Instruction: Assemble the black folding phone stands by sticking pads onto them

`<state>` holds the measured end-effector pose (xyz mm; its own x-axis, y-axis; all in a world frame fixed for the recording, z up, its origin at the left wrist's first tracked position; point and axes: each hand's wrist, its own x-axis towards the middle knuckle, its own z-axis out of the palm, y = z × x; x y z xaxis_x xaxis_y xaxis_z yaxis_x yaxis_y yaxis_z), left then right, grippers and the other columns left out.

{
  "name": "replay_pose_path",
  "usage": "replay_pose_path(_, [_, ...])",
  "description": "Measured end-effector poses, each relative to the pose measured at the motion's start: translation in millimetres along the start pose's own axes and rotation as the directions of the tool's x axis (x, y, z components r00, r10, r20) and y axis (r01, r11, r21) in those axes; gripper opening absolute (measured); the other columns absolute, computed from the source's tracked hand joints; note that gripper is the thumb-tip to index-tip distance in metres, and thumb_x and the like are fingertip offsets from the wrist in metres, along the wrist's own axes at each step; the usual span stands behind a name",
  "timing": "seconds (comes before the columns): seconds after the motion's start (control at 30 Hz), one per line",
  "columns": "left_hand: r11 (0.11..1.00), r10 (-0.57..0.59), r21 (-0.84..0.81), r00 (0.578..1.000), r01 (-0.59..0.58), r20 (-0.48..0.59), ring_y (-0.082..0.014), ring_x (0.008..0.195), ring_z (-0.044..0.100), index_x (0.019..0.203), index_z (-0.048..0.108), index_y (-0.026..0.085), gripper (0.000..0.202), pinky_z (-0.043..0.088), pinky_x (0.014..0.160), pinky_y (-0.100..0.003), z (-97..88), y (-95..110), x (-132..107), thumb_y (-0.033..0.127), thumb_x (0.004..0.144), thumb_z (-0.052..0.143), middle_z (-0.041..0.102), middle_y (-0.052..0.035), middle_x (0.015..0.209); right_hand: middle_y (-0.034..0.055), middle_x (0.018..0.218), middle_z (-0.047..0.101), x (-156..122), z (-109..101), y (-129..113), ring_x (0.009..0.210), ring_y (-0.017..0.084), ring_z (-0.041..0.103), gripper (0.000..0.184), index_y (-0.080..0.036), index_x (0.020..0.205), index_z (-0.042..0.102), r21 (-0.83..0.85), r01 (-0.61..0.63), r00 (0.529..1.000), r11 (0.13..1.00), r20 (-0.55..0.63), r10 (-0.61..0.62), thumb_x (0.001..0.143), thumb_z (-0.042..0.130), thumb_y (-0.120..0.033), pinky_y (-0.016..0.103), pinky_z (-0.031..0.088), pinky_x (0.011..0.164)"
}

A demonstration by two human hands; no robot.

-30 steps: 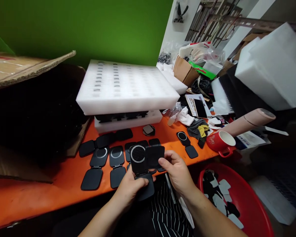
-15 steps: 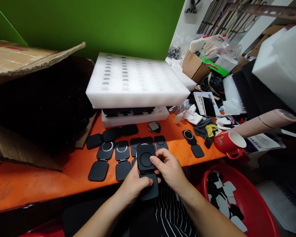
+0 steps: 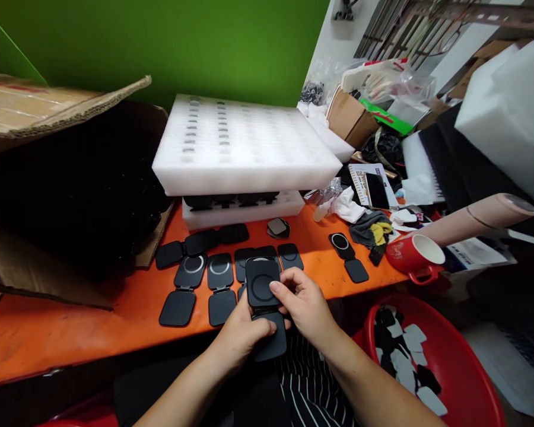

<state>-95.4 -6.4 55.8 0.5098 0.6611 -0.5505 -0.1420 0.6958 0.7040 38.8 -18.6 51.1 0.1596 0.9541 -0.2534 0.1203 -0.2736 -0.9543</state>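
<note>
A black hinged two-panel pad (image 3: 263,283) is held upright over the front edge of the orange table (image 3: 93,320). My left hand (image 3: 244,335) grips its lower panel from below. My right hand (image 3: 305,305) pinches the right side of the upper panel, thumb on its face, where a black square cover with a faint ring now sits. Several similar black hinged pads (image 3: 207,279) lie open in rows on the table just behind. One more pad (image 3: 347,257) lies apart to the right.
Stacked white foam trays (image 3: 244,148) stand behind the pads. An open cardboard box (image 3: 48,178) fills the left. A red mug (image 3: 412,256), a cardboard tube (image 3: 476,219) and clutter sit right. A red basin (image 3: 467,379) with black and white scraps is at lower right.
A second ago the upper panel showed a bright ring with my right hand holding a black square beside it. That square now covers the ring, and my right thumb presses on it.
</note>
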Motion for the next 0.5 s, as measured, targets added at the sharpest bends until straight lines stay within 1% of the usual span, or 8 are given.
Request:
replay_pose_path(0.1, [1.0, -0.005, -0.004, 1.0, 0.005, -0.013, -0.0144, 0.059, 0.061, 0.1, 0.047, 0.018, 0.049, 0.045, 0.053, -0.023, 0.9, 1.2, -0.6, 0.007, 0.053, 0.057, 0.065, 0.0031, 0.069, -0.0054, 0.06, 0.048, -0.2, -0.8, 0.3, 0.044, 0.009, 0.051, 0.026, -0.021, 0.077, 0.048, 0.004, -0.014, 1.0, 1.0, 0.008, 0.013, 0.077, 0.059, -0.044, 0.017, 0.039, 0.031])
replay_pose_path(0.23, [1.0, -0.019, 0.006, 1.0, 0.019, -0.017, -0.0153, 0.058, 0.062, 0.099, 0.047, 0.019, 0.049, 0.045, 0.053, -0.023, 1.5, 2.1, -0.9, 0.007, 0.053, 0.057, 0.065, 0.0032, 0.068, -0.0054, 0.062, 0.049, -0.6, -1.0, 0.5, 0.045, 0.008, 0.052, 0.024, -0.02, 0.075, 0.049, 0.004, 0.006, 1.0, 1.0, 0.007, -0.006, 0.077, 0.059, -0.042, 0.017, 0.041, 0.036])
replay_pose_path(0.37, [1.0, -0.016, 0.017, 1.0, 0.016, -0.009, -0.0174, 0.062, 0.064, 0.098, 0.048, 0.018, 0.047, 0.046, 0.054, -0.024, 1.2, 0.3, -0.7, 0.008, 0.053, 0.057, 0.066, 0.0019, 0.067, -0.0054, 0.062, 0.049, 0.8, 0.4, 2.3, 0.045, 0.008, 0.051, 0.024, -0.02, 0.076, 0.049, 0.015, 0.001, 1.0, 1.0, 0.005, -0.001, 0.077, 0.06, -0.042, 0.018, 0.04, 0.039])
replay_pose_path(0.43, [1.0, -0.009, -0.002, 1.0, 0.009, -0.012, -0.0189, 0.065, 0.065, 0.098, 0.049, 0.018, 0.048, 0.047, 0.057, -0.026, 0.4, -2.1, 0.6, 0.008, 0.052, 0.058, 0.066, 0.001, 0.07, -0.0054, 0.062, 0.049, 2.9, -1.9, 3.6, 0.044, 0.008, 0.049, 0.026, -0.02, 0.076, 0.049, 0.066, -0.016, 1.0, 0.998, 0.011, 0.016, 0.076, 0.061, -0.043, 0.018, 0.039, 0.039])
replay_pose_path(0.5, [0.999, 0.001, -0.041, 1.0, -0.002, -0.028, -0.02, 0.068, 0.065, 0.098, 0.05, 0.019, 0.049, 0.048, 0.059, -0.028, -1.8, -5.0, 3.7, 0.008, 0.051, 0.059, 0.067, -0.0001, 0.076, -0.0046, 0.064, 0.05, 4.8, -8.0, 3.8, 0.047, 0.008, 0.049, 0.027, -0.021, 0.077, 0.047, 0.16, 0.001, 1.0, 0.987, 0.008, -0.002, 0.077, 0.06, -0.044, 0.02, 0.041, 0.042])
